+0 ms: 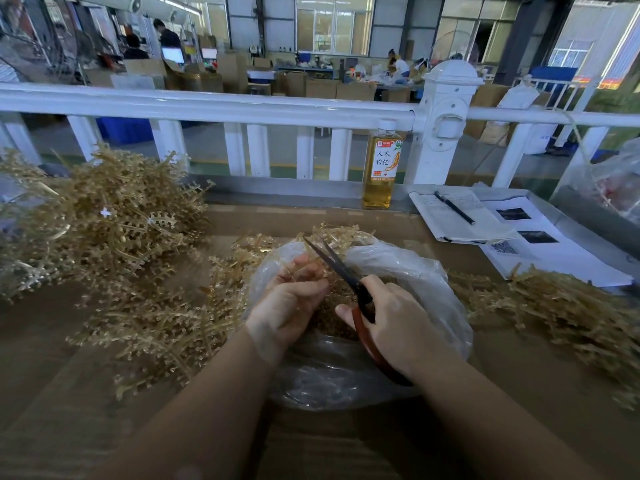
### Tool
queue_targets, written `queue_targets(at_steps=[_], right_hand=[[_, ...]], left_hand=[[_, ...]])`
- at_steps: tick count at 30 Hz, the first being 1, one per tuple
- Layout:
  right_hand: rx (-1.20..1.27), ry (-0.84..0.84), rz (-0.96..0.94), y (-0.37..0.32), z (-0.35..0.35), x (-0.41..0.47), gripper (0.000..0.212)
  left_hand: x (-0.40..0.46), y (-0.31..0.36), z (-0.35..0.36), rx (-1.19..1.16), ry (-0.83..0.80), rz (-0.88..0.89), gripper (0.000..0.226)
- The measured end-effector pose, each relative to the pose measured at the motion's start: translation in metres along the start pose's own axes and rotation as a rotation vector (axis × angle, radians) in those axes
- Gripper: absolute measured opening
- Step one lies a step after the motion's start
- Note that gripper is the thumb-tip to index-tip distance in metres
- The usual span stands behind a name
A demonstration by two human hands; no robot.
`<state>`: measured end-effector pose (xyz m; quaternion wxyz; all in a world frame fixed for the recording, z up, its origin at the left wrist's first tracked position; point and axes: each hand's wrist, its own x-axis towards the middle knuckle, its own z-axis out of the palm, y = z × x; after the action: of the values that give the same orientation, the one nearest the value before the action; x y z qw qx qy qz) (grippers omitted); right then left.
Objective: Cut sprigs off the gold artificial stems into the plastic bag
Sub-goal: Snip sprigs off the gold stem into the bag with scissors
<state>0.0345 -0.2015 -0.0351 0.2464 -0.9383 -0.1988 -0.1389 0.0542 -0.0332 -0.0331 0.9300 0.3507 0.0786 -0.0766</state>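
Left hand over the plastic bag, fingers curled, pinching a gold stem above the bag mouth; stem's long axis hard to read, mostly hidden in the fingers. Right hand wrapped around red-handled scissors, blades slightly parted, tips pointing up-left, away from the person, long axis diagonal across the bag. Cut sprigs piled inside the bag. Big heap of uncut gold stems on the table to the left, smaller pile on the right. Drink bottle upright by the white railing; pen lying on papers at far right.
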Motion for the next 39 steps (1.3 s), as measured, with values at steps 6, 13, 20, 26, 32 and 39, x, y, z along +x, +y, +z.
queue_targets(at_steps=[6, 13, 20, 26, 32, 39], right_hand=[[0.008, -0.027, -0.012, 0.0026, 0.0027, 0.0018, 0.034], [-0.010, -0.020, -0.019, 0.0039, 0.0034, 0.0001, 0.038], [-0.008, -0.054, -0.022, 0.0053, 0.0014, 0.0009, 0.040], [-0.029, -0.064, -0.021, 0.0041, 0.0034, 0.0023, 0.041], [-0.062, -0.083, -0.033, 0.0046, 0.0052, 0.0005, 0.045], [-0.046, -0.066, -0.034, 0.0034, 0.0049, 0.0021, 0.044]], left_hand=[[0.0030, -0.0028, 0.0022, -0.053, 0.047, 0.051, 0.038], [0.0073, -0.0049, 0.0021, -0.117, 0.135, 0.085, 0.030], [0.0085, -0.0050, 0.0016, -0.148, 0.162, 0.080, 0.047], [0.0077, -0.0052, 0.0017, -0.159, 0.176, 0.073, 0.046], [0.0039, -0.0026, 0.0026, -0.143, 0.151, 0.065, 0.025], [0.0000, -0.0013, 0.0050, -0.120, 0.155, 0.033, 0.032]])
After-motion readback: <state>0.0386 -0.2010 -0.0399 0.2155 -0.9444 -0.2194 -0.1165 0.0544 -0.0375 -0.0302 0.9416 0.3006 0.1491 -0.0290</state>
